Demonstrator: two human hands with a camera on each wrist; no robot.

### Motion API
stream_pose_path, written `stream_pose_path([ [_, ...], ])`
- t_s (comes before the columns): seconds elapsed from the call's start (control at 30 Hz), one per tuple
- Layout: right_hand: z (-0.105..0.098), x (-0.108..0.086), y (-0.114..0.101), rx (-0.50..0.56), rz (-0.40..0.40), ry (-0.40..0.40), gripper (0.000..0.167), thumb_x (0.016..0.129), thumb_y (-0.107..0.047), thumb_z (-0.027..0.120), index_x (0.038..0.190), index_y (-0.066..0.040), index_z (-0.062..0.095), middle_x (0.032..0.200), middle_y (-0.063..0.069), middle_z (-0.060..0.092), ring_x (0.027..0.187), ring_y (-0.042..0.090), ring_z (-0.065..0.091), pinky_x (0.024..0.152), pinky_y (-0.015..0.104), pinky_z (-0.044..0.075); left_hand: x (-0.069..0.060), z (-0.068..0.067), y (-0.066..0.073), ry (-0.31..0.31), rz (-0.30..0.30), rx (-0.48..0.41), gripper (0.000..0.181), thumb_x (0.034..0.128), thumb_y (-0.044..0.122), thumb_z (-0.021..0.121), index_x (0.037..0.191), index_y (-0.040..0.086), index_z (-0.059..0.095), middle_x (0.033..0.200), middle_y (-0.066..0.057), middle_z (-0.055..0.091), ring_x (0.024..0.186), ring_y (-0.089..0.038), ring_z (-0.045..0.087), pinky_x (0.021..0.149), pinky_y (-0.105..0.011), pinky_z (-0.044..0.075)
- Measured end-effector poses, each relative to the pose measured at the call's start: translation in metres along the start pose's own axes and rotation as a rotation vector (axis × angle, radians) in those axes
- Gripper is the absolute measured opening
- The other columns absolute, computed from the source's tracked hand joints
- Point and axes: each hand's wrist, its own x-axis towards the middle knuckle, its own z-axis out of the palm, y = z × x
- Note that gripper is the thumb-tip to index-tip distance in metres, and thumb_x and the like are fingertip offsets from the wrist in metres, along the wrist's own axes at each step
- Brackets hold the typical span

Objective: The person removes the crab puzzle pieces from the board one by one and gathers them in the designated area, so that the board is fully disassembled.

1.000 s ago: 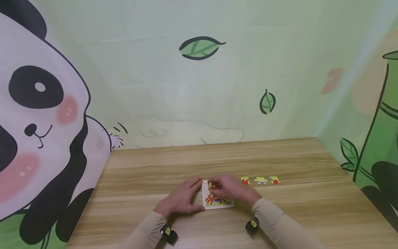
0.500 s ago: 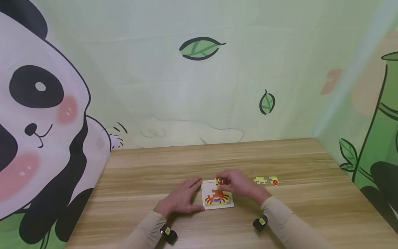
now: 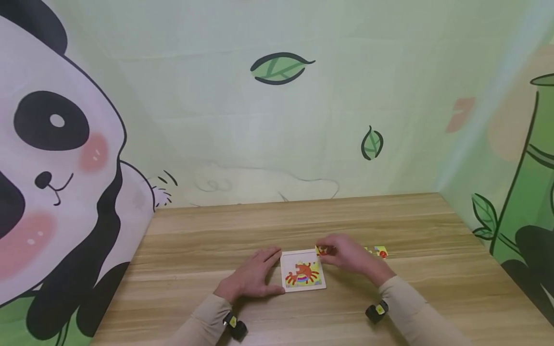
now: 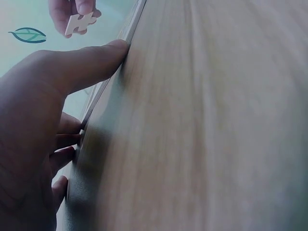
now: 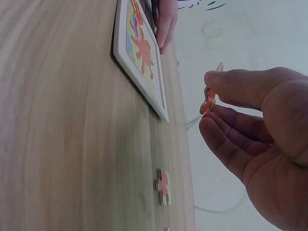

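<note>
A white puzzle tray (image 3: 303, 289) lies on the table, with a partly assembled red crab picture (image 3: 305, 275) inside; its upper left area shows bare white. My left hand (image 3: 253, 275) rests along the tray's left side, the thumb touching the lower left corner and the fingers extended near the upper one. My right hand (image 3: 346, 254) pinches a red and yellow puzzle piece (image 3: 321, 250) between thumb and fingers, raised by the tray's upper right corner. That piece's pale back (image 4: 81, 23) shows in the left wrist view.
On the wooden table (image 3: 207, 230), right of the tray, lies a yellow puzzle piece with a red spot (image 3: 381, 252). My right hand partly covers another beside it. A red and pale piece (image 5: 164, 186) appears in the right wrist view. A printed wall (image 3: 195, 120) stands behind.
My right hand has moved rightward from over the tray to its upper right corner, still pinching a puzzle piece. More of the crab picture now shows. My left hand has stayed in place.
</note>
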Motion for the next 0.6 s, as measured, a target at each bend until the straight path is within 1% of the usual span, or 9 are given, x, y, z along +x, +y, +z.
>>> stream_pose_path([
  [0.13,-0.004,-0.007,0.006,-0.010,0.033,-0.007,0.033,0.087,-0.016,0.073,0.118,-0.004,0.068,0.097,-0.001,0.069,0.082,0.007,0.061,0.069,0.022,0.055,0.000,0.000,0.000,0.002,0.003,-0.002,0.100,0.0811,0.068,0.061,0.152,0.005,0.031,0.158,-0.012,0.031,0.145,-0.027,0.030,0.121,-0.047,0.023],
  [0.27,-0.009,-0.016,0.012,-0.022,0.036,-0.009,0.030,0.086,-0.013,0.073,0.114,-0.003,0.069,0.092,-0.002,0.068,0.080,0.006,0.060,0.067,0.022,0.054,0.001,0.001,0.000,0.003,0.002,-0.001,0.100,0.0812,0.068,0.061,0.152,0.004,0.030,0.158,-0.012,0.030,0.145,-0.026,0.029,0.121,-0.047,0.023],
  [0.37,-0.012,-0.023,0.018,-0.056,0.029,-0.005,0.029,0.084,-0.012,0.075,0.111,-0.003,0.069,0.089,-0.003,0.066,0.079,0.007,0.059,0.067,0.023,0.053,0.001,0.002,-0.001,0.003,0.000,-0.011,0.100,0.0812,0.067,0.061,0.152,0.004,0.030,0.158,-0.012,0.030,0.145,-0.027,0.029,0.121,-0.047,0.022],
  [0.43,-0.012,-0.027,0.022,-0.077,0.038,-0.002,0.028,0.083,-0.012,0.076,0.108,-0.003,0.070,0.088,-0.004,0.065,0.079,0.007,0.058,0.067,0.022,0.053,0.001,0.002,-0.001,0.003,-0.001,-0.022,0.100,0.0811,0.066,0.062,0.152,0.004,0.030,0.158,-0.012,0.030,0.145,-0.027,0.029,0.121,-0.048,0.022],
  [0.6,-0.015,-0.037,0.027,-0.087,0.043,-0.002,0.022,0.081,-0.011,0.078,0.099,-0.006,0.069,0.085,-0.003,0.065,0.078,0.009,0.059,0.066,0.023,0.053,0.000,0.001,0.000,0.005,0.001,-0.037,0.099,0.0813,0.066,0.063,0.151,0.003,0.031,0.157,-0.013,0.031,0.145,-0.028,0.029,0.121,-0.048,0.022],
])
